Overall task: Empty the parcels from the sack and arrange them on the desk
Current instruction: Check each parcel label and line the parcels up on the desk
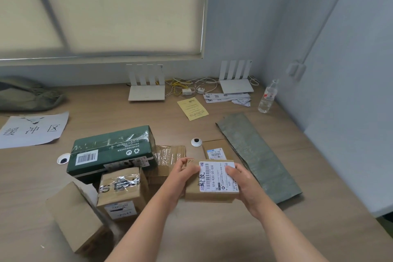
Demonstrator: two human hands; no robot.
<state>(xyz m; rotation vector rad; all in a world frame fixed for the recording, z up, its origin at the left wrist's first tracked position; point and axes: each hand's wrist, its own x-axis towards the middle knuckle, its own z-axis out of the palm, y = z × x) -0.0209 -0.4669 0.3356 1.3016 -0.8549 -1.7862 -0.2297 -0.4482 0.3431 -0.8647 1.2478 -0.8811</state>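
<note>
Both hands' fingers (187,165) clamping a brown parcel (210,187), label reading, seemingly, "516-K20-00-030", green sack (255,153) beside

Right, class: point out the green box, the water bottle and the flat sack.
green box (114,147), head view, on its top face.
water bottle (267,98), head view, on its clear body.
flat sack (255,151), head view, mid-fabric.
</note>
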